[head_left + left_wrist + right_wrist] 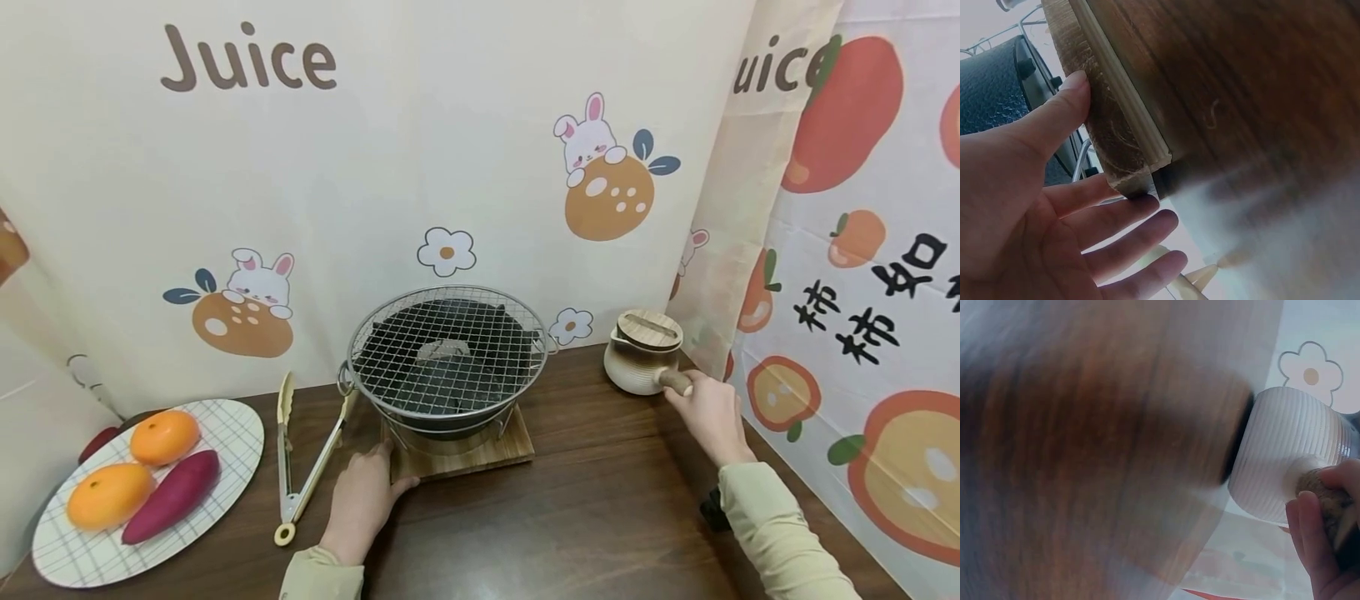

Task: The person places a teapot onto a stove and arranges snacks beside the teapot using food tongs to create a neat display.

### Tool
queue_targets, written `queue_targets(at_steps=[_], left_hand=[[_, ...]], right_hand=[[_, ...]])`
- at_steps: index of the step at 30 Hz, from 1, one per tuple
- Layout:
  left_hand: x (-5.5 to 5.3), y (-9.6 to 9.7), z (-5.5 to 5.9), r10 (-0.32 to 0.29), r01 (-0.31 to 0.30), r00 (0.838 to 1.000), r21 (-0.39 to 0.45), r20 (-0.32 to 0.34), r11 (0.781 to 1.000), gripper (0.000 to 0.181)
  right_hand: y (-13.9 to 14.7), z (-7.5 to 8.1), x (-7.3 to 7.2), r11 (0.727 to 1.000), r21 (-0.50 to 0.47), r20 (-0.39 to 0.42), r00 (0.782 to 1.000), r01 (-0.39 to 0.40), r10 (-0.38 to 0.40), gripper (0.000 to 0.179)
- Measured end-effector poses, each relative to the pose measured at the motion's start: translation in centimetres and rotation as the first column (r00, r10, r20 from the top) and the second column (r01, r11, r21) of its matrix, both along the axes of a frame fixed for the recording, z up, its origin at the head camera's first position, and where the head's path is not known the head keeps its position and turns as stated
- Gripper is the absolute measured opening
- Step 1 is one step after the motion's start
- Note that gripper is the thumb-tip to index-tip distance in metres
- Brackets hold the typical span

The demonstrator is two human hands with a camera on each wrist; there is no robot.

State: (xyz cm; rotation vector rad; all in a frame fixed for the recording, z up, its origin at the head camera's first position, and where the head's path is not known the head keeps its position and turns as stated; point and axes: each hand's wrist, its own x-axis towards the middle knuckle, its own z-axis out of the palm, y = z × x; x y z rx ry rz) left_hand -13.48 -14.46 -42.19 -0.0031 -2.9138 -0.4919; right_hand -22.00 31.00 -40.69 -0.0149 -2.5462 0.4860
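Note:
My right hand [708, 417] grips the wooden side handle [675, 382] of a small side-handled teapot [633, 368] with a wooden lid. In the right wrist view, fingers and thumb close round the handle, beside the teapot's ribbed pale body [1279, 450]. My left hand [363, 500] touches the front left corner of a wooden board [480, 458] under a round tabletop grill [450, 350]. In the left wrist view, the thumb rests along the board's edge [1110, 112]; the other fingers extend, spread, past its corner. A wire mesh covers the black grill bowl.
Gold-tipped tongs [288, 467] lie spread open left of the left hand. Further left, a checked oval plate [217, 508] holds two oranges [112, 496] and a purple sweet potato [172, 497]. Printed cloth [450, 150] hangs behind the brown table [570, 525] and along its right side.

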Motion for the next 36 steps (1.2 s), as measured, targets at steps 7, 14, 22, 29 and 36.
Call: queue_targets(at_steps=[7, 14, 22, 29, 36], left_hand=[[0.1, 0.1, -0.1, 0.003, -0.003, 1.000, 0.002, -0.003, 1.000, 0.066], [0.2, 0.2, -0.2, 0.001, -0.001, 1.000, 0.007, -0.008, 1.000, 0.066], [0.0, 0.2, -0.2, -0.010, 0.010, 1.000, 0.000, -0.016, 1.000, 0.068], [0.1, 0.2, -0.2, -0.001, 0.001, 1.000, 0.004, -0.015, 1.000, 0.067], [-0.1, 0.0, 0.0, -0.008, 0.009, 1.000, 0.001, -0.028, 1.000, 0.064]], right_hand=[[0.0, 0.2, 0.0, 1.000, 0.012, -0.016, 1.000, -0.003, 0.003, 0.027], [-0.2, 0.5, 0.2, 1.000, 0.008, -0.028, 1.000, -0.005, 0.005, 0.026], [-0.8, 1.9, 0.2, 0.999, 0.019, -0.109, 0.993, -0.036, 0.038, 0.026], [-1.5, 3.8, 0.1, 0.996, 0.043, -0.155, 0.985, -0.073, 0.079, 0.026], [-2.1, 5.8, 0.2, 0.996, 0.038, -0.133, 0.987, -0.087, 0.091, 0.029]])
